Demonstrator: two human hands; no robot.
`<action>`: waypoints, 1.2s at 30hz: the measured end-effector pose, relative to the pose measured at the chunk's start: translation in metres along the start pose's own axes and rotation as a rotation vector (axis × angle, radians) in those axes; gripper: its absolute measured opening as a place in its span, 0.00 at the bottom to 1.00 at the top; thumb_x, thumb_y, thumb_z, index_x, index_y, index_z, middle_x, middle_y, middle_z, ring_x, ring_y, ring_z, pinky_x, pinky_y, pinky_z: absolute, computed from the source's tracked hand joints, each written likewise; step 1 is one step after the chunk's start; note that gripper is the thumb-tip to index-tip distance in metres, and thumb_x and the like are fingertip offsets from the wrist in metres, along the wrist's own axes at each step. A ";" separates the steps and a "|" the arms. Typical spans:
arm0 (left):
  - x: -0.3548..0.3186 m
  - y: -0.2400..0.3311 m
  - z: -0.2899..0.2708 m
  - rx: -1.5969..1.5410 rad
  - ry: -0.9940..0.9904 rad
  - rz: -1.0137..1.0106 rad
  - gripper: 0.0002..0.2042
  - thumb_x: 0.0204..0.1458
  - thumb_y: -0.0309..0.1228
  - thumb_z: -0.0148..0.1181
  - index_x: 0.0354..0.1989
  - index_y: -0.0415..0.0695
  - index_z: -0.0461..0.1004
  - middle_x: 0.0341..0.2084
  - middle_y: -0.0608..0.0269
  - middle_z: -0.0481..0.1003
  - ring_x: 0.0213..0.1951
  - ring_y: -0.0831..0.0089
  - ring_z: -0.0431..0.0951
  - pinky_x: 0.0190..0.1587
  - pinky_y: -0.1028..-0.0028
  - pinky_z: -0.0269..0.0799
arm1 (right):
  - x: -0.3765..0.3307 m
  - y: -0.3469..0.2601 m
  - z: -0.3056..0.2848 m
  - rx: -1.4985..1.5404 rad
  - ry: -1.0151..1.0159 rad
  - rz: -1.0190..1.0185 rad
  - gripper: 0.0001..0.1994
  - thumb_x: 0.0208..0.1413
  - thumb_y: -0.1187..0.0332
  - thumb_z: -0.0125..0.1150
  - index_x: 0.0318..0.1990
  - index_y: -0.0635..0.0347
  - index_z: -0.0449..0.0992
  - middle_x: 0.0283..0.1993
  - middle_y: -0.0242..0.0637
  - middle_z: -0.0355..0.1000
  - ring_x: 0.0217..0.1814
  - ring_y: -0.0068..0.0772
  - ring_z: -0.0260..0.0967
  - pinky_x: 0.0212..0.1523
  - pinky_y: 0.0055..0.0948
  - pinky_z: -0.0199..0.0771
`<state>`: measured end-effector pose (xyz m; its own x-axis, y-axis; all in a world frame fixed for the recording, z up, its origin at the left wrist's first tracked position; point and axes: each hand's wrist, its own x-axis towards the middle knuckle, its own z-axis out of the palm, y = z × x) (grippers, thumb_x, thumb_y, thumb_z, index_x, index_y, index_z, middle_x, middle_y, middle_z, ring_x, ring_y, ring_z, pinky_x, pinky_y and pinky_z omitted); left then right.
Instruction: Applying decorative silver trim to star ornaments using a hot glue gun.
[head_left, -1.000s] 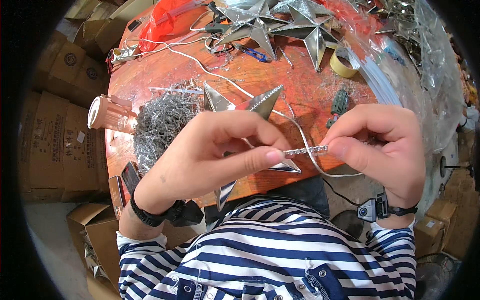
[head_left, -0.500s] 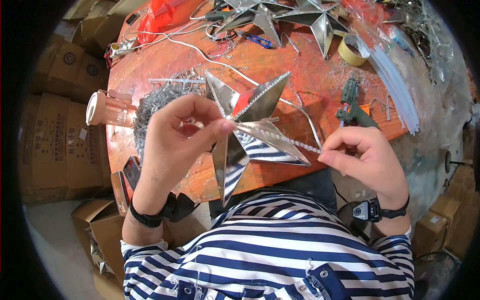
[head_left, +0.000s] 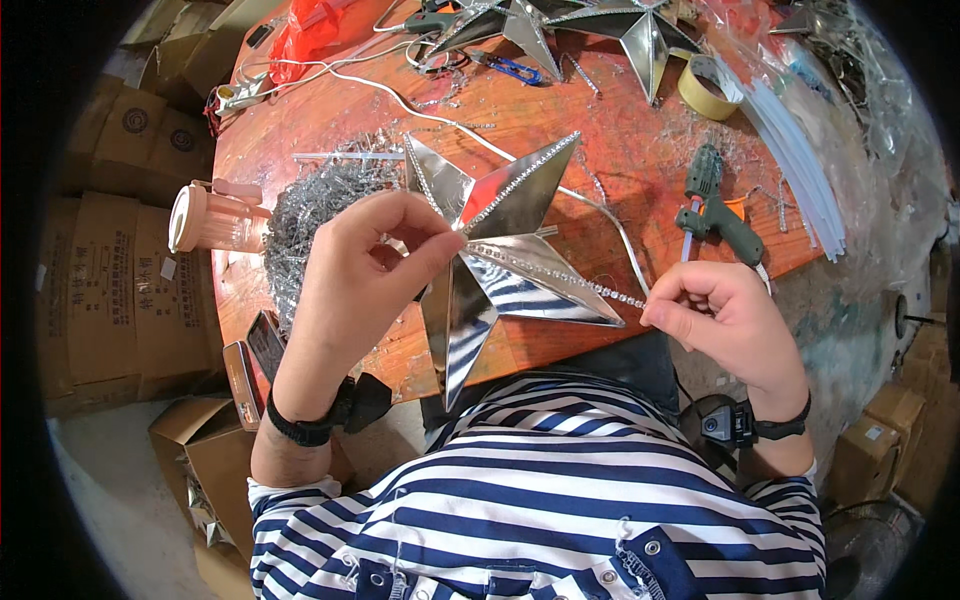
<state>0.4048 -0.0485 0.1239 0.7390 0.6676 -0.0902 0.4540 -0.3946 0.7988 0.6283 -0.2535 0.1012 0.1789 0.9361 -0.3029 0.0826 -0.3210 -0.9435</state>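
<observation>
A shiny silver five-pointed star [head_left: 510,210] lies in front of me near the table's front edge. Rhinestone trim runs along ridges of its upper points. A strand of rhinestone chain [head_left: 560,274] stretches along the ridge of the lower right point. Near the star's centre, my left hand [head_left: 385,255] pinches the strand's inner end, thumb against forefinger. Just past the tip of that point, my right hand [head_left: 720,315] pinches the outer end between thumb and finger. The strand looks taut between both hands. My left hand covers the star's left point.
A green glue gun [head_left: 715,205] lies right of the star. Left are a tangled pile of silver chain [head_left: 330,215] and a pink cup [head_left: 225,218]. Behind are more silver stars [head_left: 645,50], a tape roll [head_left: 708,88], glue sticks [head_left: 790,150] and a white cable [head_left: 420,117].
The strand has come down onto the star's lower right ridge and lies straighter. Both hands keep their pinch, with only slight shifts.
</observation>
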 end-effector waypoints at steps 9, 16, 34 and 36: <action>0.004 -0.008 0.001 0.059 -0.089 -0.036 0.06 0.53 0.26 0.64 0.34 0.41 0.73 0.26 0.74 0.72 0.28 0.89 0.69 0.30 0.85 0.63 | -0.003 0.004 0.001 0.003 -0.022 0.039 0.06 0.58 0.72 0.62 0.34 0.67 0.77 0.25 0.23 0.68 0.27 0.10 0.60 0.27 0.16 0.58; 0.009 -0.017 -0.004 -0.299 -0.133 -0.154 0.05 0.56 0.27 0.61 0.38 0.40 0.74 0.27 0.73 0.72 0.28 0.87 0.70 0.31 0.85 0.65 | -0.002 0.006 0.001 0.018 -0.058 0.035 0.07 0.58 0.71 0.62 0.34 0.67 0.77 0.26 0.23 0.69 0.28 0.10 0.61 0.28 0.16 0.60; 0.012 -0.006 -0.001 0.000 -0.135 -0.144 0.05 0.52 0.24 0.63 0.35 0.39 0.75 0.27 0.72 0.75 0.30 0.88 0.72 0.33 0.85 0.67 | -0.004 0.020 0.003 0.008 -0.098 0.075 0.07 0.59 0.71 0.60 0.34 0.68 0.76 0.25 0.25 0.70 0.27 0.11 0.61 0.27 0.17 0.60; 0.012 -0.005 -0.001 0.001 -0.134 -0.139 0.05 0.52 0.24 0.63 0.35 0.39 0.75 0.27 0.72 0.74 0.30 0.88 0.71 0.33 0.85 0.66 | -0.003 0.023 0.006 0.038 -0.091 0.056 0.06 0.59 0.72 0.59 0.32 0.66 0.77 0.23 0.23 0.67 0.23 0.09 0.59 0.24 0.15 0.56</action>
<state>0.4106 -0.0377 0.1191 0.7289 0.6254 -0.2784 0.5567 -0.3048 0.7728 0.6241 -0.2626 0.0790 0.0927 0.9265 -0.3648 0.0379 -0.3694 -0.9285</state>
